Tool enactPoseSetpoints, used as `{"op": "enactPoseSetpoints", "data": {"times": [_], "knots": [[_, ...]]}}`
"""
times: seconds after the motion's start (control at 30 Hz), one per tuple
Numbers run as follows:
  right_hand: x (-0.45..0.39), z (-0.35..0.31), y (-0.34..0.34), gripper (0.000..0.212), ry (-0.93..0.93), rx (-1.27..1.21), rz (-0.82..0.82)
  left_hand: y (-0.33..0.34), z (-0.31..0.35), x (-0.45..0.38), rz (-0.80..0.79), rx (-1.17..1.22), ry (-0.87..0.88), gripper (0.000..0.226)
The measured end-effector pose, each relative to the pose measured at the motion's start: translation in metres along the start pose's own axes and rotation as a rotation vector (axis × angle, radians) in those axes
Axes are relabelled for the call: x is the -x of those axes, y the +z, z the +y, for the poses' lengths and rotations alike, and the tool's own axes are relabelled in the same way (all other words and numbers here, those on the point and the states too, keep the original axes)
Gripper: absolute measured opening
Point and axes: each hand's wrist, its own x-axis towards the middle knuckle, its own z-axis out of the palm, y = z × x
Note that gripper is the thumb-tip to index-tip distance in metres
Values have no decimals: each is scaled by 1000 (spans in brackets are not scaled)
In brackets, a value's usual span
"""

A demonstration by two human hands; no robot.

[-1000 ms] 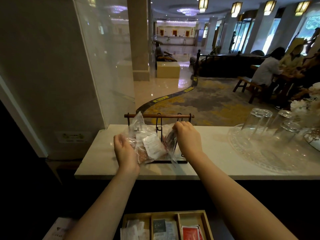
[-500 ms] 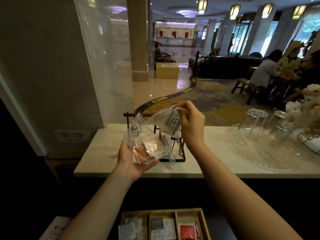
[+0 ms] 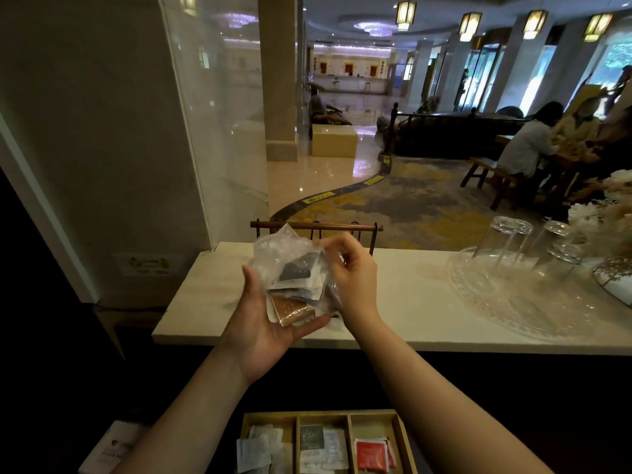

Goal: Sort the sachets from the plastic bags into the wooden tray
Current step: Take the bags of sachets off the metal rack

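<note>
Both our hands are up over the marble counter [image 3: 410, 302], working on one clear plastic bag [image 3: 290, 265]. Our left hand [image 3: 263, 333] lies palm-up under the bag with the fingers nearly straight, carrying it, the thumb raised along its left side. Our right hand [image 3: 352, 278] has its fingers curled in at the bag's upper right edge; it looks like a pinch on the film, though the plastic is too clear for us to be sure of the exact hold.

Going down in size: the counter runs across the middle of the view, with a large glass tray [image 3: 533, 302] of upturned glasses [image 3: 506, 241] on it to the right. A dark rack with a wooden bar [image 3: 316, 227] stands just behind the bag. Well below the counter, near the bottom edge, sits the wooden tray [image 3: 405, 443] with three compartments: white sachets in the left one, a dark sachet [image 3: 312, 437] and pale ones in the middle, red sachets [image 3: 371, 455] on the right.

Inside the bag we see a dark sachet packet [image 3: 301, 268] over pale ones, and a brown sachet [image 3: 294, 311] lowest, at our fingertips.

We judge the bag is being opened. The risk is spillage: the film is slippery and loosely supported, so a sharp tug could tip sachets off our flat palm onto the counter or the dark floor, missing the tray entirely.
</note>
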Motion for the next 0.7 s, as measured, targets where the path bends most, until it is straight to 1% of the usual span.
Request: {"op": "enactPoseSetpoints", "data": {"times": [0.07,0.13,0.17,0.23,0.3,0.37,0.4,0.43,0.47,0.5,0.53,0.57,0.6,0.63,0.7], "knots": [[6,5,6,25,-28,70,-23,2,-1,-1,94,29,-15,70],[12,7,12,22,-83,121,-83,3,-3,-3,214,50,-27,64],[15,8,14,23,-110,151,-121,3,-4,-5,256,50,-27,60],[18,9,14,30,-126,198,-202,2,-4,-5,305,59,-28,53],[17,8,10,40,-36,121,-345,-1,-3,-4,339,91,-34,51],[15,7,5,42,89,-88,-491,-4,0,-2,410,100,-56,51],[13,9,3,41,128,-164,-475,-4,1,-2,452,83,-72,50],[10,13,1,39,167,-188,-385,-5,2,-2,491,63,-87,47],[5,18,-1,35,211,-140,-246,-5,2,-2,528,46,-98,41],[0,25,-4,32,245,-15,-92,-6,3,-3,563,33,-101,34],[-3,33,-9,30,255,162,15,-7,3,-3,592,19,-99,28],[-6,42,-13,28,235,347,32,-8,3,-3,611,4,-95,25],[-7,52,-15,29,188,514,-34,-9,3,-4,621,-8,-93,26],[-6,61,-16,32,128,646,-153,-10,2,-4,623,-19,-90,26],[2,77,-13,46,-4,840,-374,-10,0,-4,615,-33,-86,25]]}}
